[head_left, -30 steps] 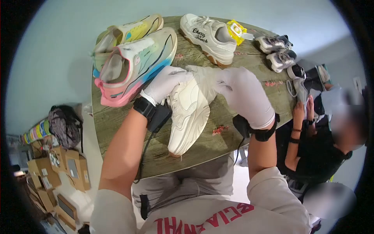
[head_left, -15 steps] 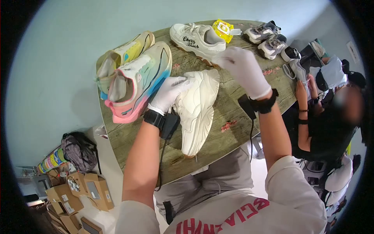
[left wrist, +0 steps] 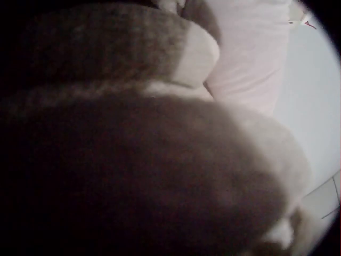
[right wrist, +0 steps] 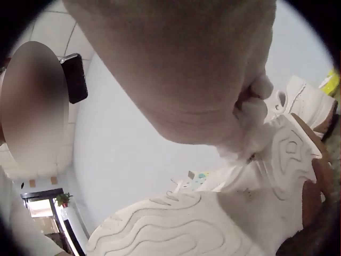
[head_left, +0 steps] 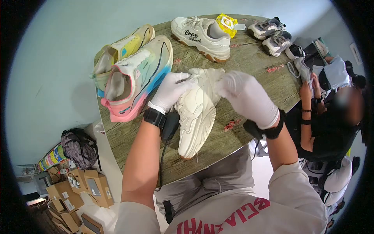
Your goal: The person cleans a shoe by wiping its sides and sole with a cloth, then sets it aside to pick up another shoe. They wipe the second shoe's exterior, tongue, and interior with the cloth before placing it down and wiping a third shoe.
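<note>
In the head view the left hand [head_left: 170, 92], in a white glove, grips the upper left side of a cream shoe [head_left: 193, 124], whose toe points toward the person. The gloved right hand [head_left: 249, 100] is at the shoe's upper right end with its fingers curled. A pale, crumpled wipe [right wrist: 237, 153] shows at those fingertips in the right wrist view, hard to tell from the glove, against the shoe [right wrist: 160, 226]. Dark, blurred shapes fill most of the left wrist view; its fingers cannot be made out.
Pastel shoes [head_left: 134, 80] stand at the table's left. Behind are a white lettered shoe [head_left: 202, 37] and a yellow wipes packet [head_left: 227, 24]; grey shoes [head_left: 274, 41] stand at the back right. Another person [head_left: 327, 124] handles a shoe at the right edge.
The right hand was at the shoe, lifted away up and right, and is now back at its upper end. The left hand has stayed on the shoe.
</note>
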Motion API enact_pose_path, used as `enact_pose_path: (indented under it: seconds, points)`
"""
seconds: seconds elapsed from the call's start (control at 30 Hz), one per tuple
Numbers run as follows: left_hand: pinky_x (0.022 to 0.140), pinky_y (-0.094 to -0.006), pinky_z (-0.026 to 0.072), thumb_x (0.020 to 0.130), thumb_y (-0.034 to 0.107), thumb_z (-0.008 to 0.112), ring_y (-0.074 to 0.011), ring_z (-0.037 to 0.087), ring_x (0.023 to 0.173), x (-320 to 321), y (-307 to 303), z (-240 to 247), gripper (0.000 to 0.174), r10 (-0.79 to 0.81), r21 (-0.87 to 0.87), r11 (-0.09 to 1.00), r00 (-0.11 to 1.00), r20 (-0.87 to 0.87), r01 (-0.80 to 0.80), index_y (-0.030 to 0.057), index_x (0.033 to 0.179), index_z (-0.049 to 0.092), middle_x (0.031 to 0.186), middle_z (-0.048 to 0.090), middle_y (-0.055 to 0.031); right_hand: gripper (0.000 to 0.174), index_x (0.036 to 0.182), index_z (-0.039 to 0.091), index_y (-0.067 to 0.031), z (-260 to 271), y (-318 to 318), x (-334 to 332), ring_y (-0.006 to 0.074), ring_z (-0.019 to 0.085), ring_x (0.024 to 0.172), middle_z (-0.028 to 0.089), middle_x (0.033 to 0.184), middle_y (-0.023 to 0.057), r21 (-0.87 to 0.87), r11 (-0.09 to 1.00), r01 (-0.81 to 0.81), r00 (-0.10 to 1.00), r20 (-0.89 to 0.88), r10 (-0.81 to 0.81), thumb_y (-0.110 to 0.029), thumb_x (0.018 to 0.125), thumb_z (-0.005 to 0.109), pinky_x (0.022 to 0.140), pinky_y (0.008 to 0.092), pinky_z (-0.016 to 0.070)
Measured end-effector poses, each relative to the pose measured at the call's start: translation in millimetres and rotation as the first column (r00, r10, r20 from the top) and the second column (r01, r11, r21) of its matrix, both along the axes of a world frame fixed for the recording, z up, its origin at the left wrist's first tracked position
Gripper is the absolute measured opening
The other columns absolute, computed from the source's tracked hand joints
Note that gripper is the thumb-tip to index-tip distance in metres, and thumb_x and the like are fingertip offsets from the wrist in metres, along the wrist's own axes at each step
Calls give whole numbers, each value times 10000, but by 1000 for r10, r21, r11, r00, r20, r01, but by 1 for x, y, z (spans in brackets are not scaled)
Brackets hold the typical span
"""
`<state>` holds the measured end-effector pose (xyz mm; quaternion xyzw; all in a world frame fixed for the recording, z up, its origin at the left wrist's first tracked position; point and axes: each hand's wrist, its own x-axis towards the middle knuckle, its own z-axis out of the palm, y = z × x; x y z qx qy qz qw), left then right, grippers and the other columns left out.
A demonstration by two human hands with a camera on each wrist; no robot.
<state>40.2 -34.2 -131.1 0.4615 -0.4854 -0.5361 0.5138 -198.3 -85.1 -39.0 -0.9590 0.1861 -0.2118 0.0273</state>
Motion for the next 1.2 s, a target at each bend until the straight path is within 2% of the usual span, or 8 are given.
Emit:
enact_pose_path:
  seconds: [0.27, 0.7, 0.8, 0.87, 0.93, 1.0, 1.07, 1.2]
  points:
    - [728, -255, 502, 963, 220, 680, -54, 593, 818, -1, 2, 7, 319, 23, 38, 999, 998, 53, -25, -84, 1055, 712, 926, 707, -14, 116, 827, 620, -1, 16, -7, 8, 408, 640, 801, 646, 826, 196, 282, 959, 28, 956, 273, -108, -103, 874, 648, 686, 467, 511]
    - [754, -265, 510, 951, 225, 681, -73, 616, 837, -3, -1, 1, 333, 5, 40, 999, 999, -47, -3, -79, 1080, 718, 957, 721, -32, 37, 887, 634, -22, -11, 17, -7, 367, 635, 816, 633, 827, 147, -29, 998, -47, 992, 114, 50, -42, 855, 636, 749, 456, 522]
    - [761, -262, 506, 952, 222, 680, -66, 609, 858, 0, -2, -2, 315, -2, 56, 998, 1000, -29, 3, -70, 1064, 721, 957, 715, -26, 97, 904, 653, -29, -1, 13, -12, 338, 651, 818, 640, 836, 150, 353, 929, -109, 983, 179, 47, -31, 827, 712, 745, 420, 529]
    - [768, -257, 501, 951, 216, 680, -63, 603, 871, 3, -2, -2, 310, -3, 25, 1000, 1000, 8, 3, -70, 1068, 717, 964, 709, -22, 90, 950, 678, -12, 12, -6, -8, 248, 652, 798, 677, 854, 67, 696, 717, 23, 921, 264, -285, -54, 879, 716, 735, 339, 519]
    - [775, -253, 497, 951, 209, 680, -60, 596, 884, 1, -1, -2, 306, -11, 0, 1000, 999, 44, 11, -70, 1073, 713, 972, 703, -19, 131, 1017, 667, -14, 8, -56, -3, 166, 613, 817, 664, 893, 17, 862, 424, -279, 788, 458, -412, -112, 933, 686, 773, 303, 495]
    - [783, -245, 500, 979, 215, 651, -56, 605, 879, -1, 1, -3, 295, -20, -30, 999, 999, 41, 21, -49, 1101, 700, 994, 697, -4, 158, 1045, 650, -18, -26, -109, -5, 117, 577, 822, 639, 908, -3, 802, 273, -531, 687, 597, -415, -153, 963, 660, 792, 300, 479]
    - [813, -246, 509, 998, 232, 636, -63, 615, 909, 8, -2, -16, 333, -45, -40, 998, 997, 59, 47, -54, 1164, 678, 1039, 694, -3, 168, 1073, 604, -33, -53, -137, -6, 123, 515, 790, 577, 903, 5, 457, -203, -866, 498, 751, -434, -173, 983, 615, 778, 279, 437]
    - [906, -283, 499, 971, 181, 656, -90, 597, 1001, 5, 7, 5, 362, -78, -34, 996, 997, -26, 77, -77, 1226, 654, 1132, 679, -26, 109, 1004, 576, -66, -103, -149, -6, 138, 459, 732, 510, 844, 10, 223, -338, -914, 387, 725, -569, -175, 1003, 574, 679, 282, 398]
